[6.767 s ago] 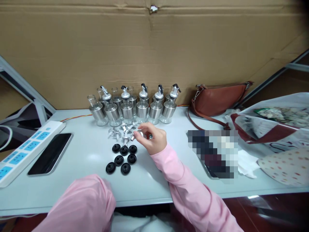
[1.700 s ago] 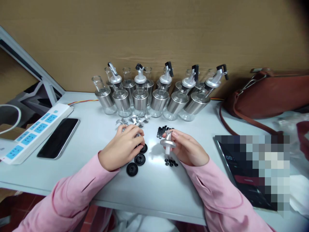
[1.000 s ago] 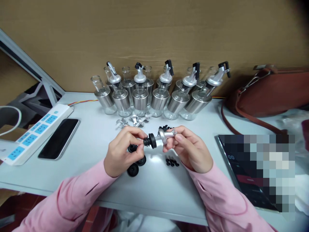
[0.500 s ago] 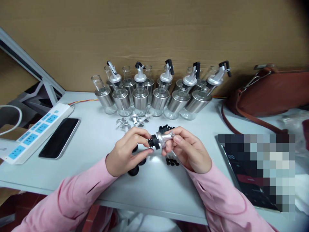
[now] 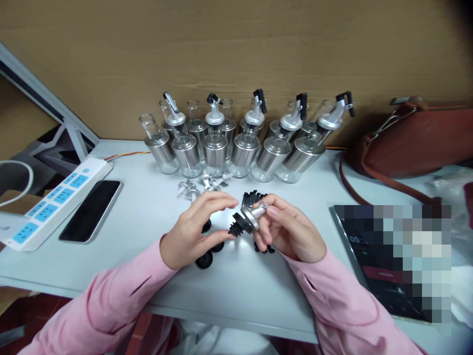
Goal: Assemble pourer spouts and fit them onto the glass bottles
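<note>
My right hand (image 5: 295,227) grips the silver end of a pourer (image 5: 251,218), whose black ribbed stopper points down and left. Beside the stopper, my left hand (image 5: 197,229) has its thumb and fingers spread apart, the thumb tip close to the ribs. Round black pieces (image 5: 204,260) lie partly under my left hand. Behind the hands are loose silver parts (image 5: 189,188) and a pile of small black parts (image 5: 253,197). More small black pieces (image 5: 266,249) show below my right hand.
Glass bottles with steel sleeves (image 5: 215,150) stand at the back, several with pourers. A power strip (image 5: 55,204) and phone (image 5: 91,212) lie left. On the right are a tablet (image 5: 369,256), partly pixelated, and a brown bag (image 5: 421,140).
My left fingers have opened off the black stopper. The pourer has tilted, its stopper end now lower, while my right hand keeps its grip.
</note>
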`<state>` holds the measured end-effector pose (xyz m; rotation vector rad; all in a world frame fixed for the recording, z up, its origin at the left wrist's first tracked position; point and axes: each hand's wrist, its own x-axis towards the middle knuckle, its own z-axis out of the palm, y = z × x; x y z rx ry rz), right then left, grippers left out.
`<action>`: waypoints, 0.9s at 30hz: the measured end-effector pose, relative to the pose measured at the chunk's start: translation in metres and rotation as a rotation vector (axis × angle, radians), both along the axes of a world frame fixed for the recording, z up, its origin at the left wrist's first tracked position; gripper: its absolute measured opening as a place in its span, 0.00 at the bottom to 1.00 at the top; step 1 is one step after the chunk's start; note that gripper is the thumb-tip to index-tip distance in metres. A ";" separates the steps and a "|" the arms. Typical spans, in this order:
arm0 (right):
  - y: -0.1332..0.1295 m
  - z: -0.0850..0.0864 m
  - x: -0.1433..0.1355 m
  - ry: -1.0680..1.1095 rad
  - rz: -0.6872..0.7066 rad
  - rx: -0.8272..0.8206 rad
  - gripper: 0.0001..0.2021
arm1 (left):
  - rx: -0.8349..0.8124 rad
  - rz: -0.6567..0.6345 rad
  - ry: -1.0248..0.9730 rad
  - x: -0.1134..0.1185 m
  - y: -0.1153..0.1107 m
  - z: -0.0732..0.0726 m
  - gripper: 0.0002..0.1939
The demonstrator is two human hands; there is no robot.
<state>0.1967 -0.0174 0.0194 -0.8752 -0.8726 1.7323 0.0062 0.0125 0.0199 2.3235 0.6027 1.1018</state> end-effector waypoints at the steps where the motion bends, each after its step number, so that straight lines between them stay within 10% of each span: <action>1: 0.000 0.000 0.000 0.001 0.012 -0.006 0.10 | -0.011 -0.035 0.037 0.000 0.000 0.000 0.22; 27: -0.003 -0.002 -0.006 0.045 0.123 -0.059 0.14 | -0.091 -0.155 0.166 0.001 -0.002 0.003 0.13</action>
